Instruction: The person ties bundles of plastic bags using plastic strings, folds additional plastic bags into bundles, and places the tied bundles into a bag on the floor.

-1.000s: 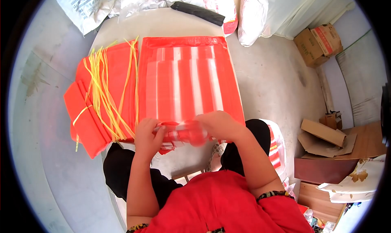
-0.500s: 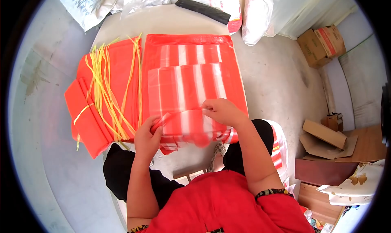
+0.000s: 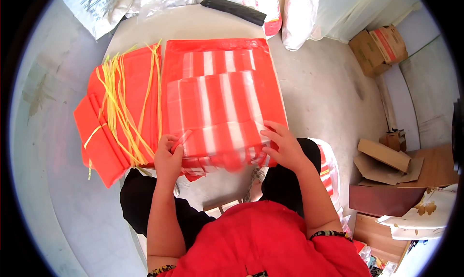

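Observation:
A red-and-white striped plastic bag (image 3: 220, 134) lies flat at the near end of a layered stack of similar striped bags (image 3: 220, 93). My left hand (image 3: 168, 160) is at its left edge, thumb and fingers closed on the plastic near the corner. At the right edge is my right hand (image 3: 286, 146), its fingers apart and resting against the bag's side. Below the table's front edge, the loose ends of the bags hang down, partly blurred. Under the stack is a larger red plastic sheet (image 3: 270, 83).
Left of the stack lie folded red bags (image 3: 99, 132) and a bundle of yellow ties (image 3: 121, 100). A black roll (image 3: 233, 11) and white sacks (image 3: 299, 15) are at the far end. Cardboard boxes (image 3: 377, 49) stand on the right; striped bags (image 3: 326, 168) sit beside my right knee.
My right hand has moved right and slightly down from the bag's upper edge, and its fingers have spread. The bag's near part now lies flatter. The left hand has shifted slightly left.

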Available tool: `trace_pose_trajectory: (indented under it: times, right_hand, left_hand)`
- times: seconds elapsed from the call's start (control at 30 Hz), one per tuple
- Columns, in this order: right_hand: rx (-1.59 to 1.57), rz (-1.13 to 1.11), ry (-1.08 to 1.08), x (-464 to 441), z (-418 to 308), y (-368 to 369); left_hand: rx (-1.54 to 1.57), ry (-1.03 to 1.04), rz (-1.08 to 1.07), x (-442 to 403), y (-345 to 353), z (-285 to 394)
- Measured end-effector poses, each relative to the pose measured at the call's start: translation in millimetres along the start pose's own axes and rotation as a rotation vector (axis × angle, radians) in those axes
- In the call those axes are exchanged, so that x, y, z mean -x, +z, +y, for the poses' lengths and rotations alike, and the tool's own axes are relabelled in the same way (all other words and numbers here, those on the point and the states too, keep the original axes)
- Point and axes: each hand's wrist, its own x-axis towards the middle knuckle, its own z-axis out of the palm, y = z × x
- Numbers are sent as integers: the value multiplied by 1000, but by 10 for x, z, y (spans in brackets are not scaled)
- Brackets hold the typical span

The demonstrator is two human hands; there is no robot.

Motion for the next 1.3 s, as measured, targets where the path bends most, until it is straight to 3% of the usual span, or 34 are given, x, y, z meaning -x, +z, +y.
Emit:
trace_pose_trajectory:
  times: [0.2,0.6,0.8,0.93,1.03,1.17,1.2,1.3]
  right_hand:
    - [124,94,-120,32,62,159]
    - [212,149,-172,32,63,252]
    - [175,50,-102,-14,80,180]
    - [219,-20,-80,-50,176,190]
    - [166,71,-57,-43,89,162]
    - [-267,61,400,-130,81,267]
    - [-403,55,525,-189,-224,53]
    - [-529,33,638,-196,-391,-69]
  left_hand:
    - [-142,79,106,39,28,-1]
    - [-547,466,-55,213,-68,163]
    - [-579,350,-78,314,-48,279]
    - [-664,421,-27,324,-39,248]
    - [-714,506,19,332,-26,231]
    - [-767,608,100,305,15,126]
    - [-787,635,123,282,21,84]
    - [-721,645,124,263,-2,8]
